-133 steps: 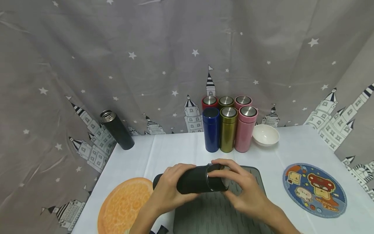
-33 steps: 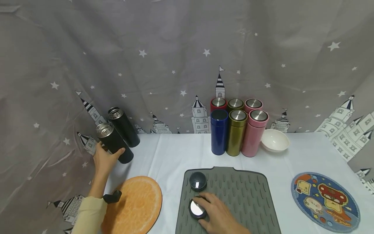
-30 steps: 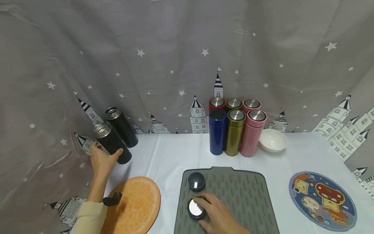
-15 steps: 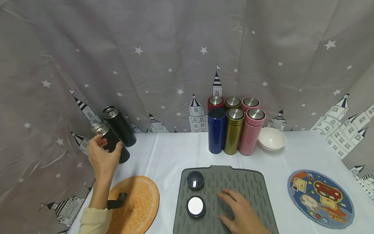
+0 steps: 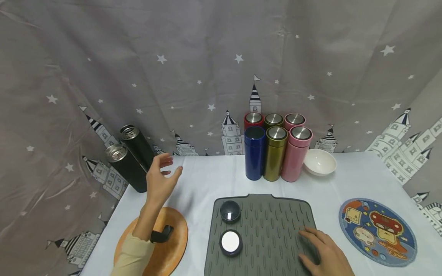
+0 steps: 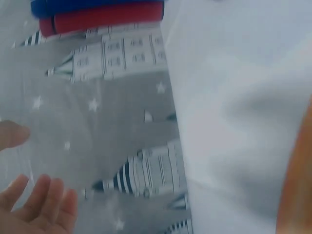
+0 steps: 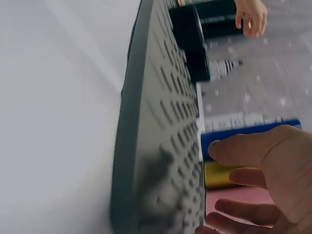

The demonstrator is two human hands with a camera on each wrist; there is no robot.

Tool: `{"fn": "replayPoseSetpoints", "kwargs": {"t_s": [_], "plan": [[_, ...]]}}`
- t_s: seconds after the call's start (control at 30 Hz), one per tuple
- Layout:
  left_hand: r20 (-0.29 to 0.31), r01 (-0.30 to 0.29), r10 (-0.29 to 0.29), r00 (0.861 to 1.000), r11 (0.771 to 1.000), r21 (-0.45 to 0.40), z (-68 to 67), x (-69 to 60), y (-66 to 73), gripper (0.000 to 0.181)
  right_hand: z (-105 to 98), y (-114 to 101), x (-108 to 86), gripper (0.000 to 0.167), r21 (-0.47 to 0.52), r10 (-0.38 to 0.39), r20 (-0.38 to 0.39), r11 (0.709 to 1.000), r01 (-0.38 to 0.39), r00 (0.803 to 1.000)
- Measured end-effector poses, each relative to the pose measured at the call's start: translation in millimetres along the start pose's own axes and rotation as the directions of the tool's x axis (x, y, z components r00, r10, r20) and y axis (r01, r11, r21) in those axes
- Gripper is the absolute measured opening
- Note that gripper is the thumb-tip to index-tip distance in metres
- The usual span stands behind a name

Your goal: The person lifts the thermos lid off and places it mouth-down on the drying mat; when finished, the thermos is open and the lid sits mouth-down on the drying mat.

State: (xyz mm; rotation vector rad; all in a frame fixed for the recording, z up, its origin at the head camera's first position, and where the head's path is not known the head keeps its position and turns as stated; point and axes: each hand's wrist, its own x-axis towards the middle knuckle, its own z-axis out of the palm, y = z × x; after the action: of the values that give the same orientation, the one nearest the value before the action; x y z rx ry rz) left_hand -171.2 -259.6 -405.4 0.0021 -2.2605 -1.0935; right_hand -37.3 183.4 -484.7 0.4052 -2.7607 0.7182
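Two lidless black thermos bottles, a front one and a rear one, stand side by side at the table's back left corner. My left hand is in the air just right of them, fingers loosely bent, holding nothing. My right hand hovers over the right edge of the grey ridged mat with thumb and fingers spread. Two black bottle lids lie on the mat's left side: a dark-topped lid and, nearer, a lid with a shiny top.
Capped bottles, including a blue bottle, a gold bottle and a pink bottle, stand in two rows at the back. A white bowl sits beside them. An orange round mat lies left, a blue cartoon mat right.
My left hand has let go of the front black bottle and moved right. My right hand has released the shiny-topped lid and moved right. Earlier, both hands held that bottle above the mat.
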Motion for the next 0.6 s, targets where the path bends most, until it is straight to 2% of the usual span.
{"fn": "replayPoseSetpoints", "kwargs": {"t_s": [0.13, 0.27, 0.4, 0.5, 0.6], "plan": [[0.067, -0.042, 0.044, 0.997, 0.999, -0.034, 17.8, -1.1, 8.3, 0.054, 0, 13, -10.2, 0.059, -0.024, -0.007, -0.075, 1.0, 0.005, 0.997], [0.108, -0.057, 0.062, 0.992, 0.997, -0.045, 28.8, -1.0, 18.0, 0.055, 5, 18, -17.9, 0.052, -0.041, -0.023, -0.094, 0.999, 0.019, 0.995], [0.154, -0.076, 0.086, 0.984, 0.995, -0.071, 43.3, 0.1, 30.3, 0.055, 10, 23, -24.6, 0.047, -0.079, -0.083, -0.109, 0.994, 0.074, 0.991], [0.19, -0.091, 0.109, 0.976, 0.991, -0.103, 55.8, 0.2, 39.4, 0.055, 11, 27, -27.9, 0.043, -0.111, -0.136, -0.095, 0.986, 0.125, 0.986], [0.232, -0.092, 0.123, 0.965, 0.986, -0.137, 68.9, 0.2, 47.1, 0.056, 11, 29, -31.4, 0.034, -0.115, -0.104, -0.013, 0.988, 0.102, 0.995]]}}
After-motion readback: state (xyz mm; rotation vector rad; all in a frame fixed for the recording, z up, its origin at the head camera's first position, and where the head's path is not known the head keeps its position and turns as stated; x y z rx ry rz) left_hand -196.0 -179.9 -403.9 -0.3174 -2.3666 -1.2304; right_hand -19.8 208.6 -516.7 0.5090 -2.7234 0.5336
